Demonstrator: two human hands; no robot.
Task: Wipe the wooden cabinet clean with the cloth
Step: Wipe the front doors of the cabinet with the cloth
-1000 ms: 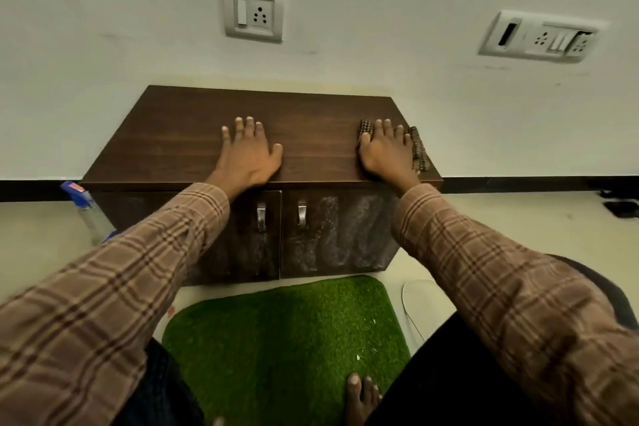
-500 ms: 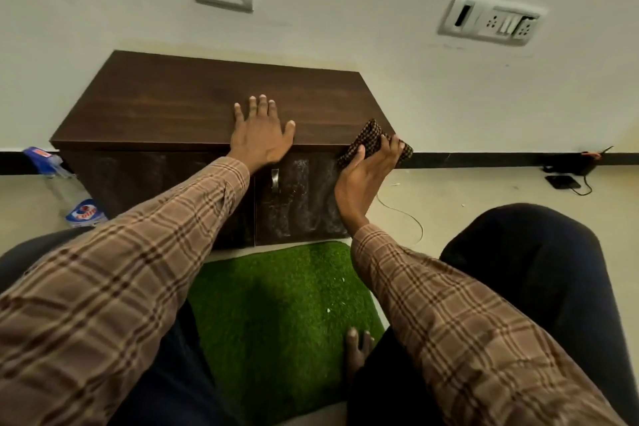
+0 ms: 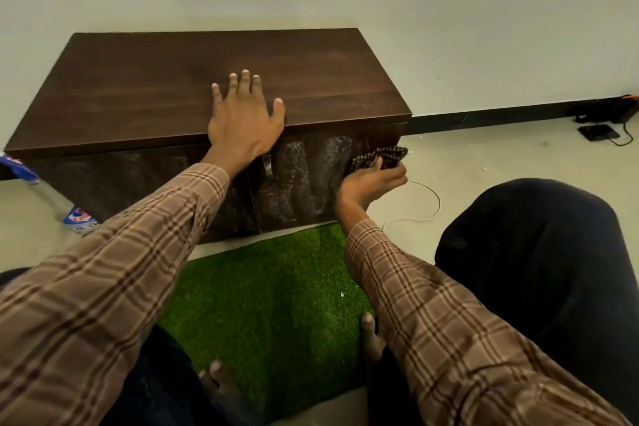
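The low dark wooden cabinet [image 3: 145,86] stands against the white wall. My left hand [image 3: 243,117] lies flat and spread on its top near the front edge. My right hand [image 3: 370,180] grips a brown checked cloth [image 3: 383,156] and presses it on the right door, near the cabinet's right front corner. White smeared streaks [image 3: 307,176] cover that right door beside a metal handle [image 3: 267,164].
A green artificial-grass mat [image 3: 269,290] lies on the floor before the cabinet, with my bare toes at its near edge. A spray bottle [image 3: 77,218] lies at the cabinet's left. A white cord [image 3: 425,204] and black devices [image 3: 596,131] rest on the floor at right.
My right hand took the cloth off the cabinet's top, down over the front edge onto the right door. My left hand stayed flat on top. The view shifted downward.
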